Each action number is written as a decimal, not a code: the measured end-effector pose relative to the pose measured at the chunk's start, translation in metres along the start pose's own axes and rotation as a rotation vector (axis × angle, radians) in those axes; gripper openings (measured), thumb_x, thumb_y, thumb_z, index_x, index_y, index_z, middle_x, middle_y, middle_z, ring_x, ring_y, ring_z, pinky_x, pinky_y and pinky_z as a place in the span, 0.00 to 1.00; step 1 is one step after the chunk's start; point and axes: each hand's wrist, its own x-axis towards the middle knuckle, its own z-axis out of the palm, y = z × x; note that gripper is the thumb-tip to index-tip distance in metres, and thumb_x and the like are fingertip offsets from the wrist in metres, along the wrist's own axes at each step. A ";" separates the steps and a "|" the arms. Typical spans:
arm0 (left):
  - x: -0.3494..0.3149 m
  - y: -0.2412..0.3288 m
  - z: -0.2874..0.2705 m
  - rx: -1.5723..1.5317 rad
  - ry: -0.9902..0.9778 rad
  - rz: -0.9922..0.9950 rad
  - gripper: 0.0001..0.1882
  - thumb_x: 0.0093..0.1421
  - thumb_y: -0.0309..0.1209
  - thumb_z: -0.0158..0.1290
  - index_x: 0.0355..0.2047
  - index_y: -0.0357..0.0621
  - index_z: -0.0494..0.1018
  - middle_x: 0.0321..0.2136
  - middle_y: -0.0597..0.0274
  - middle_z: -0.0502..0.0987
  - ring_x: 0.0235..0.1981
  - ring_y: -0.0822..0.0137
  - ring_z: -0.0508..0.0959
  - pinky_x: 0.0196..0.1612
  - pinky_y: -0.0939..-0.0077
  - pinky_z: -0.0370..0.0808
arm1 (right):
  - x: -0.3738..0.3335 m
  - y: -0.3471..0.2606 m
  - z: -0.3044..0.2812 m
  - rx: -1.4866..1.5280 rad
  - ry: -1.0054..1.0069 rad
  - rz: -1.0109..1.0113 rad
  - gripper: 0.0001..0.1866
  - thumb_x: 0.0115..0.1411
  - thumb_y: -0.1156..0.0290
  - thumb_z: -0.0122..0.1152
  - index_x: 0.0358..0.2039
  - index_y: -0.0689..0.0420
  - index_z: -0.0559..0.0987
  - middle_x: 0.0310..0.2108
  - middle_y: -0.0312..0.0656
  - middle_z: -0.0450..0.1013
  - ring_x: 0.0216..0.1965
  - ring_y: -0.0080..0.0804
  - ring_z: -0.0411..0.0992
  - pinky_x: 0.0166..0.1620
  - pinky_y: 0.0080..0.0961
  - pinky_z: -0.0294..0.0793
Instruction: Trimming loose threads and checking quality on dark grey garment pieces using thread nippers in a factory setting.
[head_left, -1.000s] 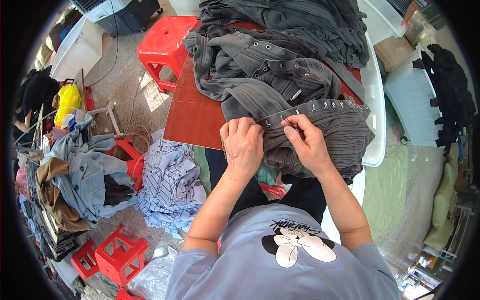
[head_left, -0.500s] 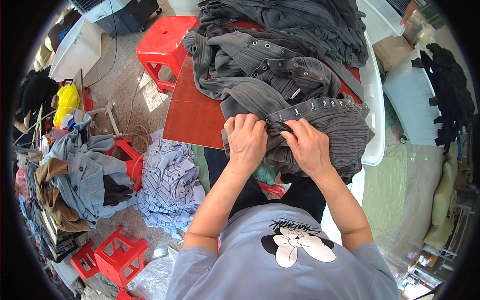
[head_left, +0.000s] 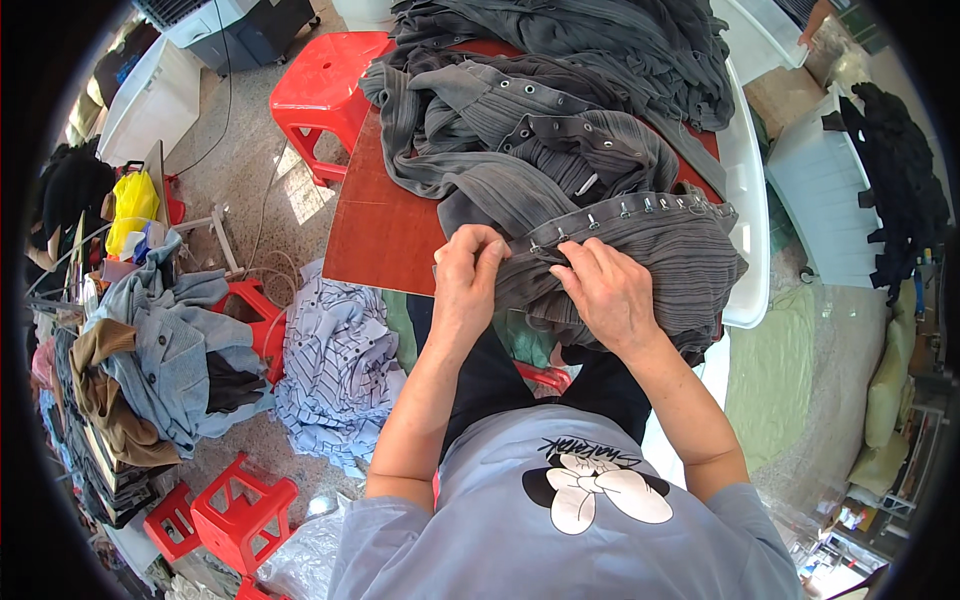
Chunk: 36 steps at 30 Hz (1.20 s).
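A dark grey ribbed garment [head_left: 660, 255] lies bunched at the near edge of the board, with a row of metal hooks along its band [head_left: 578, 228]. At the band's left end, my left hand [head_left: 466, 285] pinches the cloth between thumb and fingers. My right hand [head_left: 610, 295] is closed on the band a little to the right, thumb and forefinger together beside a hook. A small dark patch shows at those fingertips; I cannot make out what it is. Just beyond, another grey band [head_left: 570, 130] carries metal eyelets.
The garments rest on a red-brown board [head_left: 375, 220] over a white tub [head_left: 748, 270]. More dark garments [head_left: 600, 40] are heaped at the far side. A red stool [head_left: 330, 75] stands at the far left; striped cloth [head_left: 340, 360] lies on the floor.
My left hand has moved left and slightly down, drawing the band's end with it. The right hand has shifted slightly left, and more hooks show between the hands.
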 end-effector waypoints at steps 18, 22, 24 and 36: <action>0.000 0.001 -0.004 -0.252 0.041 -0.130 0.07 0.70 0.27 0.50 0.38 0.35 0.73 0.30 0.62 0.78 0.34 0.71 0.75 0.41 0.74 0.72 | 0.016 -0.019 0.016 0.024 -0.086 -0.073 0.14 0.57 0.67 0.69 0.39 0.61 0.80 0.29 0.40 0.73 0.30 0.34 0.77 0.33 0.29 0.77; -0.001 0.003 -0.004 -0.252 0.034 -0.130 0.07 0.70 0.27 0.50 0.38 0.35 0.73 0.31 0.61 0.78 0.34 0.71 0.75 0.41 0.74 0.72 | 0.016 -0.020 0.017 0.022 -0.080 -0.065 0.13 0.57 0.67 0.69 0.39 0.61 0.79 0.29 0.40 0.73 0.30 0.34 0.77 0.33 0.29 0.77; -0.001 0.002 -0.004 -0.250 0.031 -0.125 0.07 0.70 0.27 0.49 0.38 0.35 0.73 0.31 0.61 0.77 0.34 0.71 0.75 0.41 0.74 0.72 | 0.015 -0.020 0.019 0.024 -0.079 -0.064 0.13 0.57 0.67 0.69 0.38 0.60 0.79 0.29 0.39 0.73 0.29 0.34 0.77 0.32 0.29 0.77; 0.008 -0.001 -0.019 0.342 0.677 0.141 0.11 0.59 0.16 0.53 0.42 0.39 0.73 0.38 0.56 0.76 0.44 0.57 0.74 0.51 0.63 0.68 | -0.009 -0.001 -0.018 0.126 -0.013 -0.053 0.11 0.57 0.71 0.68 0.38 0.59 0.79 0.27 0.40 0.72 0.26 0.38 0.75 0.29 0.32 0.74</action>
